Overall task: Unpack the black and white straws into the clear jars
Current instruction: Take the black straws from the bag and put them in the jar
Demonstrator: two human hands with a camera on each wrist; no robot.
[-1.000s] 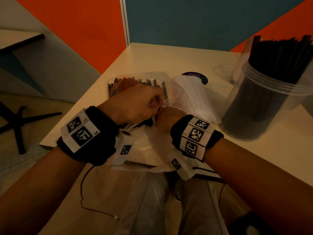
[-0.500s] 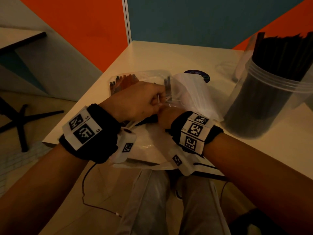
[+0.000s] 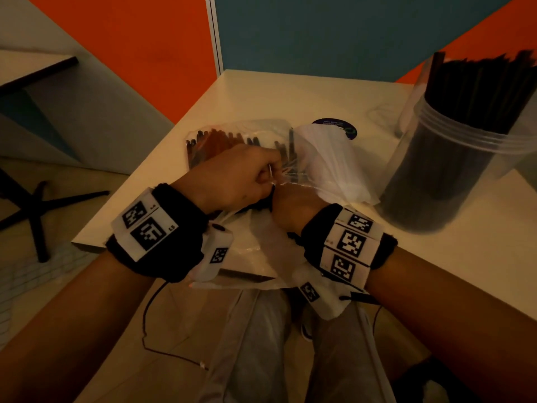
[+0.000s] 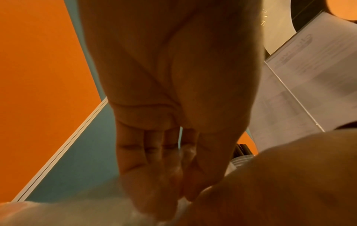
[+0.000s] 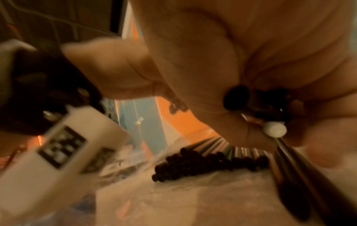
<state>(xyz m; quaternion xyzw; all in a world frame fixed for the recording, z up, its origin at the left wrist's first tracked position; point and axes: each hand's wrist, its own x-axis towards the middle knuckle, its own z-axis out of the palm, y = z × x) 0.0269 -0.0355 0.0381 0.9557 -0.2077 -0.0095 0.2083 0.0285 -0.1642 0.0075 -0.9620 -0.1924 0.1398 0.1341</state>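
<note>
Both hands buried in the clear straw bag (image 3: 241, 135) on the counter (image 3: 290, 94). Left hand (image 3: 235, 178) fingers curled tight, pinching the plastic; right hand (image 3: 293, 199) fingers closed narrow round a few black straws (image 5: 286, 154), one white end among them. Rest of the black bundle lying just beyond the fingers inside the bag. Could easily snag on the film, bend a straw, or drag the bag off the edge. Jar (image 3: 447, 158) well off to the right, already packed.
</note>
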